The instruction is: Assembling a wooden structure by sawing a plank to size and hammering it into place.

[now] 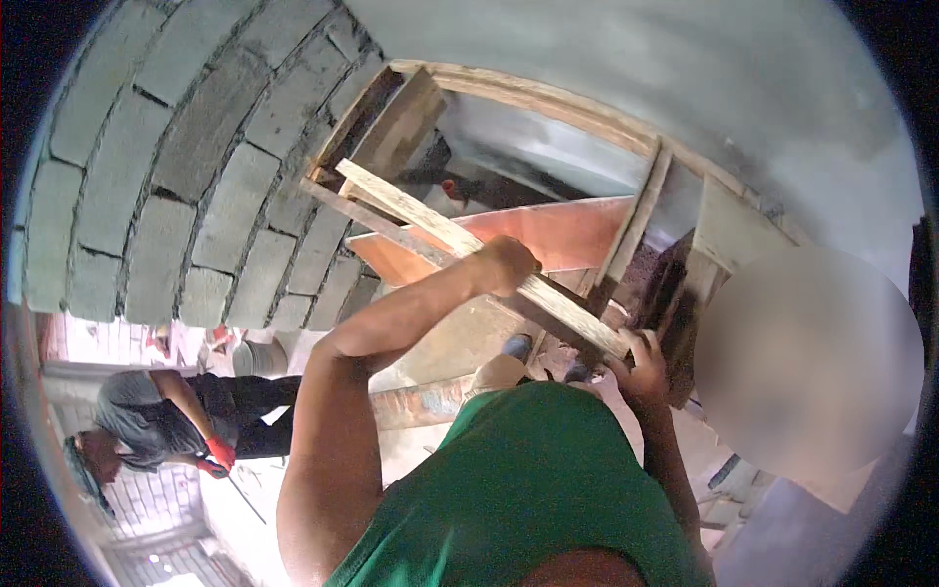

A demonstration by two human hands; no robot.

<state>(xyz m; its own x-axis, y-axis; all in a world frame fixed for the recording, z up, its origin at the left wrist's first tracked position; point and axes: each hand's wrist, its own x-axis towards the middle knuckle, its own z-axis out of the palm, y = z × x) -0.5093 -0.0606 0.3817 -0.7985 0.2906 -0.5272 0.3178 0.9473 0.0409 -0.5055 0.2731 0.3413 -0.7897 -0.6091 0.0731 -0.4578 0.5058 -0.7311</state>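
A long pale wooden board (421,210) lies slantwise in front of me, along the near side of a wooden frame (548,106). Around the board's middle my left hand (505,266) is closed, knuckles up. My right hand (641,370) grips its lower right end, with the fingers bent over the edge. The board's far left end reaches the frame's corner near the block wall. Beneath the board, a reddish-orange sheet (558,235) shows inside the frame. A wooden crosspiece (631,225) spans the frame to the right of my left hand.
A grey block wall (205,166) rises at left, and a smooth grey wall (685,59) at the back. At lower left another person (147,421) in red gloves holds a thin rod. A bucket (259,358) stands near them. A blurred round patch covers the right side.
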